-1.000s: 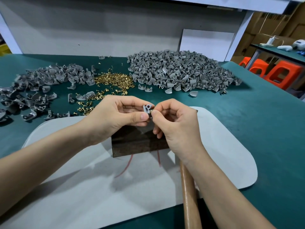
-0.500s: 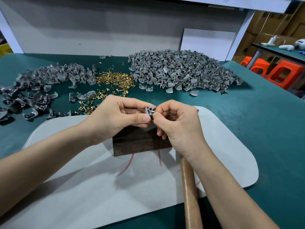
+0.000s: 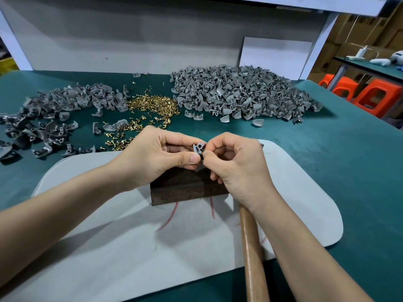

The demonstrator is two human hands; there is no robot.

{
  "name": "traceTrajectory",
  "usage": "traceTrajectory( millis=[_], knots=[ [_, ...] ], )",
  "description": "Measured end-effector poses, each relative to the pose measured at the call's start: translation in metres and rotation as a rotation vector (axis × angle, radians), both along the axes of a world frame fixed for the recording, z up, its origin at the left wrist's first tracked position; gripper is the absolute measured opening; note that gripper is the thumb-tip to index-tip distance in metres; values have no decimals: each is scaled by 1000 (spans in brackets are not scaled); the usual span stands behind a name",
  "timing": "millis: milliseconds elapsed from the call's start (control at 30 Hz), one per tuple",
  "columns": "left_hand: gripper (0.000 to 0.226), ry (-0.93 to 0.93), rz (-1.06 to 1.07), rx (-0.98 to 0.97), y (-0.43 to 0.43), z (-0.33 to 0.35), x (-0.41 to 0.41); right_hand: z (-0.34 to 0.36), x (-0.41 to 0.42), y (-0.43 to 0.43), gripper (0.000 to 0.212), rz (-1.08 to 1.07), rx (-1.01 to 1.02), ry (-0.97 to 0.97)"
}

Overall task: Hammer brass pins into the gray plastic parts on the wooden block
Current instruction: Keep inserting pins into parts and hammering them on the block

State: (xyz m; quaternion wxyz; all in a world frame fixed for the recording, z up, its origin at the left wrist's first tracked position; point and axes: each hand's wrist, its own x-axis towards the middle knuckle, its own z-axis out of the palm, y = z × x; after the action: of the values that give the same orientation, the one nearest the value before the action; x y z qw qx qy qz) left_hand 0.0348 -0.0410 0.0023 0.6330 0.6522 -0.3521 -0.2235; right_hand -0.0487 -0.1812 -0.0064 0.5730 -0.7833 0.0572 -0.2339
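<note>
A person's two hands meet above a dark wooden block [image 3: 185, 189], which sits on a white mat [image 3: 130, 247] on a green table [image 3: 349, 171]. The left hand [image 3: 157, 158] pinches a small gray plastic part [image 3: 198, 147] between thumb and forefinger, holding it just above the block's top. The part is flat and roughly triangular, with a round hole near its top. The right hand [image 3: 237, 164], fingers curled, pinches a tiny brass pin [image 3: 202, 152] against the part's lower right edge; only a glint of it shows. A wooden hammer handle [image 3: 253, 247] lies under the right wrist. Behind lie a loose heap of brass pins [image 3: 152, 105] and two piles of gray parts [image 3: 239, 92]
</note>
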Motion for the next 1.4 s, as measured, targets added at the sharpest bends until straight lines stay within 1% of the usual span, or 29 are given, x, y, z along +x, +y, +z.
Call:
traceTrajectory(
  millis=[167,567,700,800,1067,1400],
  knots=[
    [28,-5,-11,7,1,-2,3,2,-1,0,27,12,-20,1],
    [32,-18,-30,8,0,-3,4,3,-1,-2,27,-4,-123,-5],
    [37,-17,-50,-11,0,-1,2,1,-1,0,26,-25,-63,-24],
    [40,29,-40,-40,0,-1,2,0,-1,3,22,-44,-21,-46],
    [34,106,-9,-65,0,-3,6,0,0,6,25,-59,41,-80],
    [32,110,-19,-77,0,-5,8,0,0,6,25,-73,34,-83]
  ],
)
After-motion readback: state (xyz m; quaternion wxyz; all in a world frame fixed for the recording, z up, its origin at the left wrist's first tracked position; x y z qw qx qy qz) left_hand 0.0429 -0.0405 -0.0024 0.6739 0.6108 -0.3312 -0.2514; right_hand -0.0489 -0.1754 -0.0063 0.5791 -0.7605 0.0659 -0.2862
